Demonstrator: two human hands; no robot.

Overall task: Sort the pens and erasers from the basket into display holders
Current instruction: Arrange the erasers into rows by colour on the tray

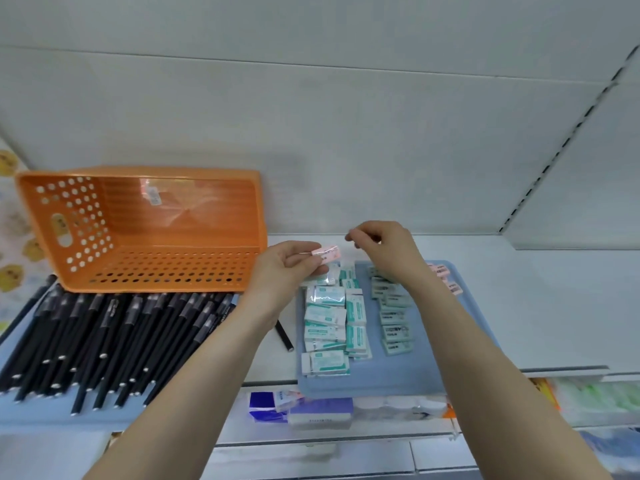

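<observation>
White shelving (536, 306) is seen behind a pink eraser (327, 254) pinched in the left hand (287, 268); the fingertips of the right hand (384, 247) are pressed together, nothing visible between. Boxed erasers (325, 327) are laid on a blue tray (398, 379) below, and black pens (104, 341) are spread before a tipped orange basket (138, 230).

the left hand (287, 268) is pinching a pink eraser (326, 254) over the far left corner of the blue tray (398, 375); the right hand (384, 244) is hovering, fingers curled, over its far edge. teal erasers (327, 317) are lying in the tray, an orange basket (156, 230) and black pens (104, 341) left of it.
</observation>
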